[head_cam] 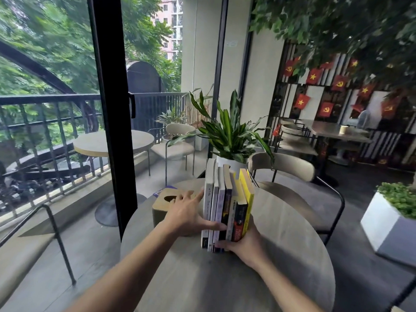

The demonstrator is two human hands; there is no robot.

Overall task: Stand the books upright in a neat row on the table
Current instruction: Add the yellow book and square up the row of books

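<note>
Several books [227,199] stand upright, pressed together in a row on the round grey table [281,255], spines toward me. A white book is at the left end and a yellow one at the right. My left hand [186,212] lies flat against the left side of the row, fingers spread and the thumb across the lower spines. My right hand [245,244] cups the row's lower right end, with its fingers curled under the front of the spines. The row sits squeezed between both hands.
A wooden tissue box [166,203] stands just left of the books under my left hand. A potted plant [227,140] in a white pot is behind the row. A beige chair [292,174] faces the far side of the table. A glass door frame [112,120] is at the left.
</note>
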